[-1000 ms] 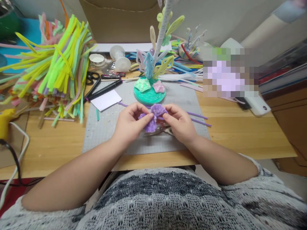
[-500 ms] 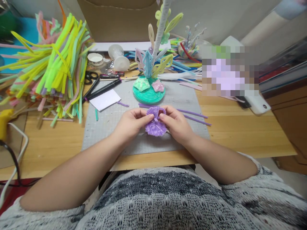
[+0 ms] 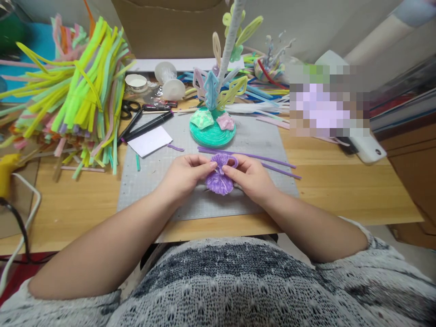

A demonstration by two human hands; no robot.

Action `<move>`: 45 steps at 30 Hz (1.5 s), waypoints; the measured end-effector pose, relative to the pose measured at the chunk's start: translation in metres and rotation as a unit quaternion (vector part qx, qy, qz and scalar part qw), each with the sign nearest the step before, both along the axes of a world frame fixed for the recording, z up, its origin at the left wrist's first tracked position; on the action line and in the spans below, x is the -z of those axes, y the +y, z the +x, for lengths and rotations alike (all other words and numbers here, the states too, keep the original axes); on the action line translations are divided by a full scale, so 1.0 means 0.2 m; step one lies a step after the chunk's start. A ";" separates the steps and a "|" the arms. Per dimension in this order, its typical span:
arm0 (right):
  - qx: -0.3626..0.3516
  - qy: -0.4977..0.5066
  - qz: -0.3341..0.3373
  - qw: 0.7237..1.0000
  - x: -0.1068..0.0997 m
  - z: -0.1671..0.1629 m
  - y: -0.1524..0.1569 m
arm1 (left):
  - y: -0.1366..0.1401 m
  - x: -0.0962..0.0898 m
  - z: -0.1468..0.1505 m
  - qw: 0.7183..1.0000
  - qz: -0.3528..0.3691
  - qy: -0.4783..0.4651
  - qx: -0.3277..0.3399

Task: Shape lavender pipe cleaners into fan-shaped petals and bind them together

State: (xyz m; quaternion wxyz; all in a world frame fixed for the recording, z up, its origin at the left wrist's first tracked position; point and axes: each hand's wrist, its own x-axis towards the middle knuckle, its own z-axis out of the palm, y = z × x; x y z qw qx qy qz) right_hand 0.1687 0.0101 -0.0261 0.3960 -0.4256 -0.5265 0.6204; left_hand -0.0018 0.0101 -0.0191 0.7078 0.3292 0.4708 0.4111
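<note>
Between my hands is a purple pipe-cleaner piece (image 3: 220, 182), shaped like two ruffled fans joined at a narrow middle, with a small loop at its upper right. My left hand (image 3: 187, 175) pinches its middle from the left, thumb on top. From the right, my right hand (image 3: 250, 176) grips the middle and the loop, its thumb close to the left one. Fingers behind the piece are hidden. Purple pipe cleaners (image 3: 272, 159) lie on the grey cutting mat (image 3: 160, 190) just beyond my hands.
A pipe-cleaner model on a round green base (image 3: 214, 138) stands behind my hands. Bundled pipe cleaners (image 3: 81, 91) fill the left. Black markers (image 3: 148, 127), a white card (image 3: 150, 141), scissors (image 3: 130, 109) and a spool (image 3: 170, 81) lie nearby. A yellow tool (image 3: 7, 170) with cable sits far left.
The purple piece has tilted slightly, its lower fan shifting a little left. My right thumb has moved slightly left and down over its middle. The whole view has shifted slightly.
</note>
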 end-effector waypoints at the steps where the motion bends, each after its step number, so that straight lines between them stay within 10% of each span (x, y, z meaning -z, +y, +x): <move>1: -0.009 -0.007 0.001 1.000 0.00 0.00 0.00 | 0.00 0.00 0.00 1.000 0.002 -0.001 0.001; 12: -0.034 -0.006 0.029 0.999 -0.03 0.01 0.00 | 0.01 -0.03 -0.02 0.998 0.022 -0.024 0.055; 33: 0.013 -0.176 0.155 0.972 -0.02 -0.01 -0.03 | -0.01 -0.02 -0.02 0.925 0.249 0.277 0.074; 45: -0.039 -0.225 0.157 0.961 0.00 0.00 -0.03 | 0.02 -0.04 -0.04 0.921 0.236 0.279 0.138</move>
